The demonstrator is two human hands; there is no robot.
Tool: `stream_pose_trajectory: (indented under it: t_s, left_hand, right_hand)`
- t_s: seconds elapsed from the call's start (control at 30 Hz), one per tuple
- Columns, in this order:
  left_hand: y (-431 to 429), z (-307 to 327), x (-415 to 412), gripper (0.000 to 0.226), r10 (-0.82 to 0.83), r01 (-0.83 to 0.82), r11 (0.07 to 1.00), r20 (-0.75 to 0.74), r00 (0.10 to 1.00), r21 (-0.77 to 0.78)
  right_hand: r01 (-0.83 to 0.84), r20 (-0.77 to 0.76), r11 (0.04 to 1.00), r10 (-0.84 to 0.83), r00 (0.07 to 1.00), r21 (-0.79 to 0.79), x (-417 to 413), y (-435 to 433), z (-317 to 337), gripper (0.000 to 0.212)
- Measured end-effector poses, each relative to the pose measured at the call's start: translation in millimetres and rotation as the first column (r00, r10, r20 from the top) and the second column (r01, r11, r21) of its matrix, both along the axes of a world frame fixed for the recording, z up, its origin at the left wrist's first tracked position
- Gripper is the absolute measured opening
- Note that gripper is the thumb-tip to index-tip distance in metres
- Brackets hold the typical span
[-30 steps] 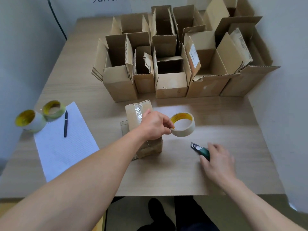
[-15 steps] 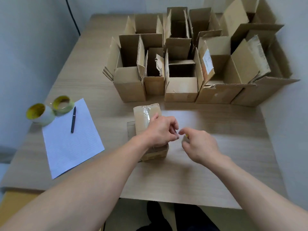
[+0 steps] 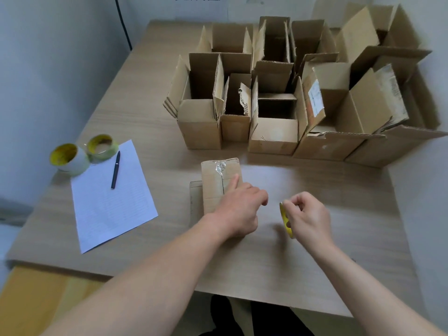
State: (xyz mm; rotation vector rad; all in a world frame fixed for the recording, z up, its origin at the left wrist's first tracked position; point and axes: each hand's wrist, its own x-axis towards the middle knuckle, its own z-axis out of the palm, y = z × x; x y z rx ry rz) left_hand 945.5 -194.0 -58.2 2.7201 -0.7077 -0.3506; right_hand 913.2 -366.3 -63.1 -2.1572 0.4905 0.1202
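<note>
Now clasping the box point(image 3: 213, 180) with left hand point(image 3: 240, 209), forefinger point(image 3: 234, 181) straight along its twelve-o'clock seam point(image 3: 222, 183), and pinching the tape roll point(image 3: 286, 220) in right hand point(image 3: 311, 218) at three o'clock.

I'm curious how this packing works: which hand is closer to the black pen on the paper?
Left. The left hand rests on the small box, right of the pen; the right hand is farther right, holding the tape roll.
</note>
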Motion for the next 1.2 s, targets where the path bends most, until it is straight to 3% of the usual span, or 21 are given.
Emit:
stream_pose_trajectory:
  t_s: [0.07,0.1,0.17,0.23,0.3,0.37,0.47,0.53,0.6,0.63,0.7,0.77,0.83,0.93,1.03,1.1,1.2]
  left_hand:
    - [8,1,2,0.024,0.105,-0.107,0.948,-0.025,0.994,-0.299]
    - [13,2,0,0.022,0.194,-0.149,0.879,0.055,0.979,-0.453]
    - [24,6,-9,0.030,0.448,-0.216,0.746,0.234,0.863,-0.630]
    - [31,5,-28,0.041,0.665,-0.370,0.629,0.226,0.712,-0.684]
    - [30,-3,-52,0.058,0.784,-0.583,0.466,0.004,0.621,-0.666]
    - [24,-21,-66,0.071,0.788,-0.741,0.285,-0.292,0.542,-0.607]
    - [17,-41,-68,0.057,0.759,-0.871,-0.022,-0.575,0.306,-0.492]
    - [18,-44,-66,0.042,0.726,-0.850,-0.088,-0.617,0.303,-0.520]
    - [25,-40,-66,0.041,0.698,-0.829,0.037,-0.579,0.421,-0.558]
    - [31,-39,-66,0.049,0.703,-0.818,0.166,-0.516,0.490,-0.551]
    - [41,-32,-61,0.075,0.744,-0.772,0.480,-0.274,0.610,-0.415]
    - [40,-12,-52,0.091,0.748,-0.722,0.649,0.026,0.663,-0.240]
    - [28,11,-39,0.101,0.740,-0.733,0.672,0.099,0.665,-0.106]
    - [4,24,-20,0.111,0.745,-0.743,0.663,0.015,0.667,0.092]
    - [-3,24,-9,0.106,0.732,-0.716,0.673,-0.028,0.681,0.184]
    - [9,23,-4,0.098,0.672,-0.643,0.732,-0.082,0.736,0.225]
    - [41,26,3,0.084,0.394,-0.344,0.905,-0.186,0.900,0.251]
  right_hand:
    - [0.073,0.033,0.992,-0.077,0.997,0.101,-2,9,4,0.017]
    - [0.099,0.046,0.986,-0.106,0.993,0.134,-3,14,6,0.017]
    - [0.127,0.072,0.980,-0.140,0.988,0.154,-4,25,7,0.018]
    - [0.155,0.088,0.977,-0.169,0.982,0.143,-4,37,5,0.017]
    - [0.189,0.086,0.972,-0.202,0.976,0.139,-4,53,1,0.016]
    - [0.220,0.067,0.967,-0.229,0.971,0.130,-4,73,-4,0.016]
    - [0.256,-0.005,0.964,-0.257,0.966,0.074,-7,97,-16,0.016]
    - [0.278,-0.034,0.960,-0.277,0.960,0.046,-5,102,-19,0.016]
    - [0.257,-0.041,0.965,-0.255,0.966,0.043,-4,101,-21,0.016]
    - [0.239,-0.035,0.969,-0.238,0.971,0.060,-2,99,-21,0.016]
    - [0.236,-0.008,0.963,-0.237,0.971,0.128,-1,92,-19,0.015]
    - [0.289,0.012,0.936,-0.298,0.955,0.201,0,81,-15,0.013]
    - [0.325,0.016,0.918,-0.337,0.941,0.226,-1,71,-11,0.012]
    - [0.343,0.059,0.900,-0.371,0.927,0.270,-4,60,-5,0.013]
    - [0.335,0.079,0.900,-0.369,0.926,0.280,-5,51,0,0.015]
    - [0.341,0.077,0.898,-0.374,0.924,0.277,-6,45,2,0.015]
    - [0.350,0.086,0.892,-0.388,0.917,0.287,-7,33,4,0.016]
